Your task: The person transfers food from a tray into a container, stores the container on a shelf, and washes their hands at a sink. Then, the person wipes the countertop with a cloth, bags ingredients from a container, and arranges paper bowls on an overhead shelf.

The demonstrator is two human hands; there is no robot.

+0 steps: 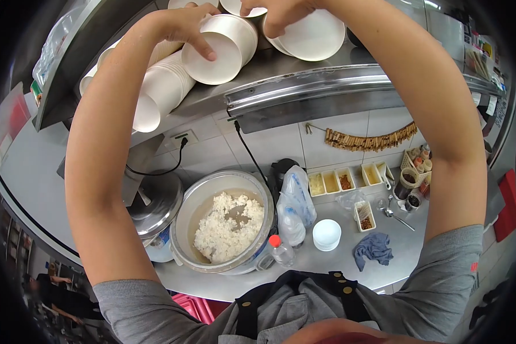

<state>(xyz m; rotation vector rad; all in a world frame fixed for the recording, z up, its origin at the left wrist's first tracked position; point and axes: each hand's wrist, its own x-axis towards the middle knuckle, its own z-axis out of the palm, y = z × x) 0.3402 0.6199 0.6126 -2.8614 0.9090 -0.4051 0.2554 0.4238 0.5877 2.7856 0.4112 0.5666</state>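
Observation:
Both my arms reach up to a metal shelf (252,80) that bears stacks of white paper bowls. My left hand (192,28) has its fingers spread over a stack of white bowls (226,54), the thumb lying inside the rim of the front one. At another stack of white bowls (312,37), my right hand (281,12) has its fingers bent down at the upper left rim; some fingertips are hidden. Another nested stack (166,86) lies on its side at the left, partly behind my left forearm.
Below, the counter (350,269) holds a rice pot (226,232), a red-capped bottle (281,251), small white bowls (327,234), a blue cloth (374,250), condiment containers (331,181) and spoons. A person (66,295) is at the lower left.

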